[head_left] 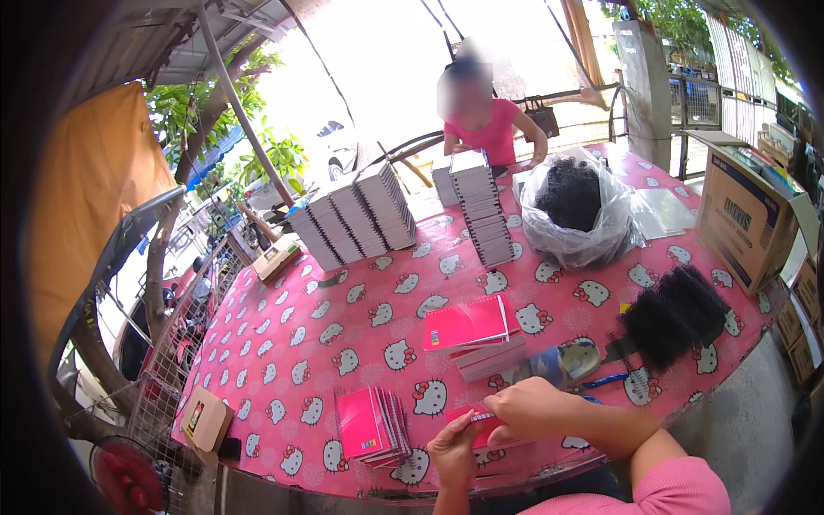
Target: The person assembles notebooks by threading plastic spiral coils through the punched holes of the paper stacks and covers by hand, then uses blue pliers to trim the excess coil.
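Low at the table's front edge, my left hand pinches the near left edge of a pink-red notebook. My right hand is closed at the same notebook's upper edge, its fingers bent over the binding side; what lies under them is hidden. To the left of my hands lies a fanned pile of pink-red notebooks. Just beyond them stands a stack of notebooks with a pink-red cover on top. Right of that are an open blue-and-beige container and a blue pen-like tool.
Black spiral binding coils lie at the right. Farther back stand tall stacks of spiral-bound notebooks, another stack, and a plastic bag of black coils. A cardboard box is at the right edge. Across the table sits another person.
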{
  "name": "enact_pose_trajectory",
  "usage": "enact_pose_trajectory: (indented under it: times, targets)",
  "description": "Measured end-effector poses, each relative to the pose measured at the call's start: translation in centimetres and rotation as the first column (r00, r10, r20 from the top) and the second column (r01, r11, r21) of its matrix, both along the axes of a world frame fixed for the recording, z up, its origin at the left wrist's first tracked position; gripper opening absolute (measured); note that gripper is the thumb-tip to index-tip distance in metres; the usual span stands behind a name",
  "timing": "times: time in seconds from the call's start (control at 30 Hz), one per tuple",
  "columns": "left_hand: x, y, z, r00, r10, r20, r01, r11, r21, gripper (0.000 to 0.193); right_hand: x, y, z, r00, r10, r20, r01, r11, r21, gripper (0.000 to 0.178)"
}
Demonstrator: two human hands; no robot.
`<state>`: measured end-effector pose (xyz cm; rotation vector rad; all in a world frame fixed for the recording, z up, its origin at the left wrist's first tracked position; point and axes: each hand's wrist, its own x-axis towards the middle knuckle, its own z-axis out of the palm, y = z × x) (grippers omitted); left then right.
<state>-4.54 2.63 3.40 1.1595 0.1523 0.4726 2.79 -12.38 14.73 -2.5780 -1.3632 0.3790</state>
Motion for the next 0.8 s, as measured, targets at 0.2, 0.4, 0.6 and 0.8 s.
enact_pose_trajectory:
  times: [0.2, 0.4, 0.6, 0.8]
  targets:
    - [0.5, -0.5, 0.3, 0.997, -0.053, 0.051, 0.057, 0.996, -0.074, 0.025, 0.2, 0.1, -2.9, 0.99, -0.07, 0.119, -0.007, 0.837, 0.548, 0.034]
    - [-2.0, 0.8, 0.3, 0.998, -0.052, 0.037, 0.05, 0.996, 0.076, 0.025, -0.3, 0.7, -3.0, 0.984, 0.038, 0.173, -0.142, 0.752, 0.644, 0.024]
    - [-2.3, -0.9, 1.3, 0.999, -0.017, 0.051, 0.007, 0.98, 0.197, 0.024, -0.7, 0.1, -2.2, 0.984, 0.024, 0.177, -0.134, 0.756, 0.64, 0.019]
    - [-3.6, -0.4, 1.4, 0.997, 0.042, 0.071, -0.056, 0.976, 0.21, 0.023, -1.6, 1.3, -2.1, 0.976, 0.055, 0.211, -0.18, 0.753, 0.633, 0.021]
